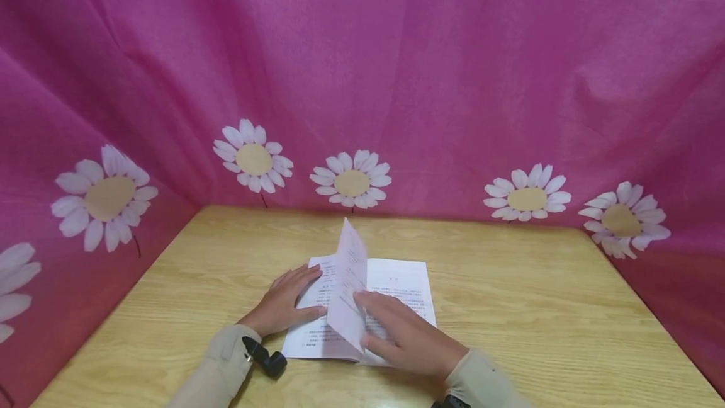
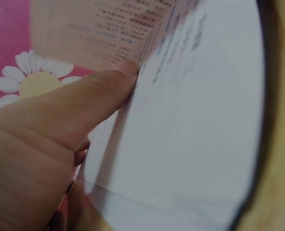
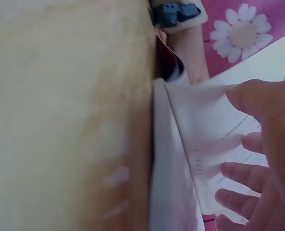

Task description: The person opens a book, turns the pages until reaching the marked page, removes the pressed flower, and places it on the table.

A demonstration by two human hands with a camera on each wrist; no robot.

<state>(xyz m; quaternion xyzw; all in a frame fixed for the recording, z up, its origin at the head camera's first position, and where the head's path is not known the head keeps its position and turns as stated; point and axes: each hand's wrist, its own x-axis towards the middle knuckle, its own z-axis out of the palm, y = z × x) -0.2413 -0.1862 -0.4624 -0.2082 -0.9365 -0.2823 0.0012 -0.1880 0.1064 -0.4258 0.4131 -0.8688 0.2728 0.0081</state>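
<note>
**One booklet, two hands, one page standing**

One open booklet (image 1: 396,294) lay flat on the wooden table (image 1: 538,307), near the front edge and about midway across. Counted one table, one booklet, and one page (image 1: 350,282) lifted upright along the spine, with printed lines on it.

Left hand (image 1: 286,307) rested flat on the left-hand page, fingers straight and spread, palm down, gripping nothing. From the left wrist view the thumb (image 2: 92,98) lay stretched out with its tip against the paper at the foot of the raised page.

Right hand (image 1: 404,332) lay over the right-hand page, fingers loosely extended, fingertips touching the near lower edge of the standing page. Right wrist view showed the fingers (image 3: 241,175) lying against that sheet, thumb above them; could not tell whether the sheet was pinched or only propped.

Both forearms were in pale sleeves (image 1: 218,364). One small black device (image 1: 265,357) was strapped at the left wrist.

Behind and to either side hung a pink cloth (image 1: 396,68) printed with white daisies; counted five whole flowers (image 1: 351,179) along the table line, with parts of others at the far left edge and the top right corner.
</note>
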